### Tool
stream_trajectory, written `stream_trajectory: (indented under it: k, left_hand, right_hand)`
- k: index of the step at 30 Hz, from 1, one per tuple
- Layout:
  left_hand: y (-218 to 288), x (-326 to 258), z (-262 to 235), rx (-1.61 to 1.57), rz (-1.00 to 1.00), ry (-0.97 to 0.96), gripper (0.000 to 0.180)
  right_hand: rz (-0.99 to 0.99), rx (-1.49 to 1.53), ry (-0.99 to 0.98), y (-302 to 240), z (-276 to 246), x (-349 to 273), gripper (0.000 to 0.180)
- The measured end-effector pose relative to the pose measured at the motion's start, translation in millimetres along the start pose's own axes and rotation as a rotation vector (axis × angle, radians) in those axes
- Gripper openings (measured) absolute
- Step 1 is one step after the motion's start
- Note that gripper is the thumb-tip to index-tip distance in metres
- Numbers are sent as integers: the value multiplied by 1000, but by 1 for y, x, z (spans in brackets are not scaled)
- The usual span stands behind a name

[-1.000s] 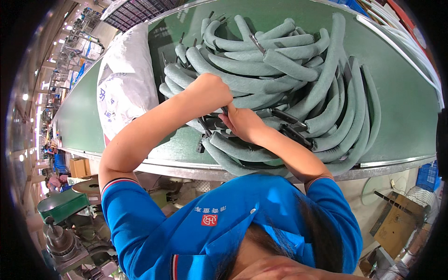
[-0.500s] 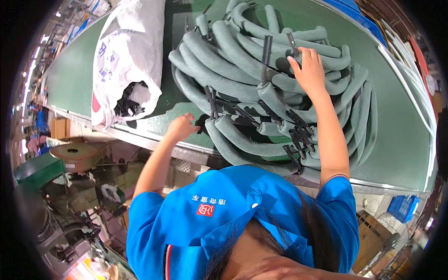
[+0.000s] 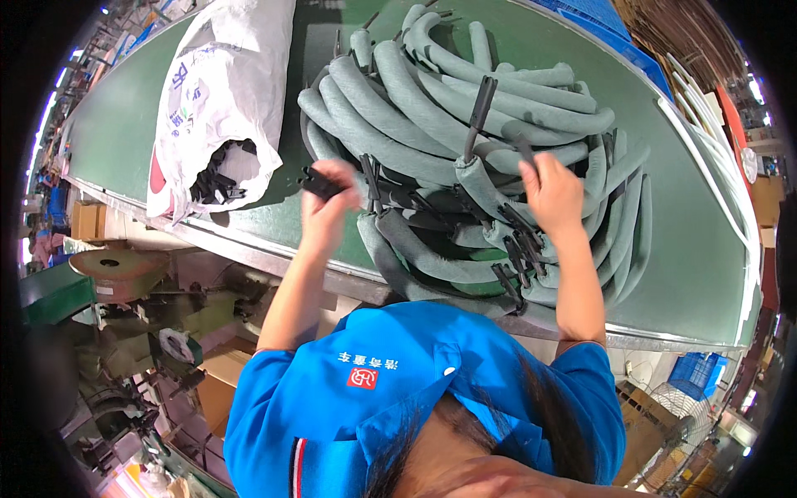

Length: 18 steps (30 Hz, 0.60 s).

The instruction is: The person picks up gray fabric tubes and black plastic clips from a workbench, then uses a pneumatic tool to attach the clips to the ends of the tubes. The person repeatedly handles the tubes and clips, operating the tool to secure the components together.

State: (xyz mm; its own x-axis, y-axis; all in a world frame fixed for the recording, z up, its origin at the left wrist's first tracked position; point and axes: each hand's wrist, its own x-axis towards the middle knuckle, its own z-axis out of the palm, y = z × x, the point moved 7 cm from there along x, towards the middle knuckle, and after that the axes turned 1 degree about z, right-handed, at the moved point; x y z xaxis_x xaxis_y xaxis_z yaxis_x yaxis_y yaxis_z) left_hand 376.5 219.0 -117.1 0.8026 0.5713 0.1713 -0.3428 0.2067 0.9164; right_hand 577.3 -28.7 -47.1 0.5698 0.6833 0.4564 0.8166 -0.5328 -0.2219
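Note:
A big heap of grey-green fabric-covered tubes (image 3: 432, 141), bent into curves, lies on the green table. Several have flat black ends sticking out. My left hand (image 3: 328, 212), slightly blurred, is closed around small black plastic pieces (image 3: 320, 184) at the heap's left edge. On the heap's right side, my right hand (image 3: 554, 197) pinches a dark flat tube end (image 3: 525, 149). Between my hands, one tube's black end (image 3: 480, 112) points up. More black ends (image 3: 523, 249) cluster just nearer to me.
Left on the table (image 3: 697, 274) lies a white plastic sack (image 3: 224, 91), its mouth showing black pieces (image 3: 217, 178). White strips (image 3: 714, 174) run along the right edge, with blue crates (image 3: 602, 21) beyond the far edge. Machinery (image 3: 133, 332) stands at the lower left, a blue basket (image 3: 696, 373) at the lower right.
My left hand has risen from the table's near edge, with the black pieces now plainly in it. My right hand has come nearer to me, gripping the dark tube end.

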Motion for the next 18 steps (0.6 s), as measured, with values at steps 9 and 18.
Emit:
stream_trajectory:
  k: [9, 18]
  left_hand:
    - [-51, 96, 183, -636, -305, -284, 68]
    - [-81, 86, 252, -1447, -529, -536, 36]
  right_hand:
    - [-43, 134, 94, -9, -29, -19, 25]
    - [-18, 211, 110, 2, -43, -17, 26]
